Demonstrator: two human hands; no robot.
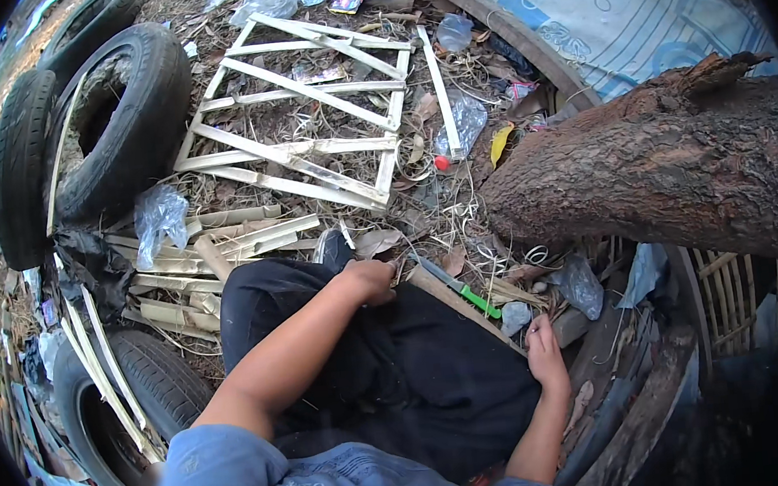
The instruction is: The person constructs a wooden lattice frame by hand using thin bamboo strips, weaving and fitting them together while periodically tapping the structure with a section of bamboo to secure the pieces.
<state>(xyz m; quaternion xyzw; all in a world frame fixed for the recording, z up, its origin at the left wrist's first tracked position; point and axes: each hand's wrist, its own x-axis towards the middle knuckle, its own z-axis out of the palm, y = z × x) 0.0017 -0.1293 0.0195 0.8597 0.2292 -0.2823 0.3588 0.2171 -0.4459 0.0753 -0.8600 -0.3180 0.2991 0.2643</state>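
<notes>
Green-handled knife (463, 288) lies between curled left hand (374, 281) and loosely curled right hand (543, 339); any grip unclear.

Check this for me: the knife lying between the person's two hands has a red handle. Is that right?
Not quite: the head view shows that the knife has a green handle, not a red one. It does lie between the left hand and the right hand.

The slatted frame (308, 94) looks like bare, split wood, fairly smooth. The knife handle (480, 301) is smooth plastic, its blade (438, 274) metal. Rough, cracked bark covers the tree trunk (650, 164); the tyre (148, 148) is matt rubber, the bag (161, 226) glossy clear plastic, the trousers (409, 362) matt cloth.
</notes>
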